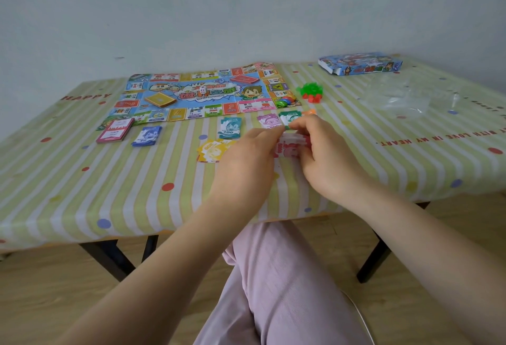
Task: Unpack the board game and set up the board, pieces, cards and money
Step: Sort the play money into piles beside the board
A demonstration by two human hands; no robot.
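One striped table (82, 180) carries the unfolded game board (202, 93); near its front edge, the left hand (246, 164) and right hand (325, 158) together pinch a stack of red-pink money notes (290, 147) just beside the yellow notes (213, 150)

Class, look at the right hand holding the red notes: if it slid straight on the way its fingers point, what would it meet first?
Probably the green stack of notes, lying just beyond the fingertips of the right hand; the game board comes after. Depth is hard to judge from this one view.
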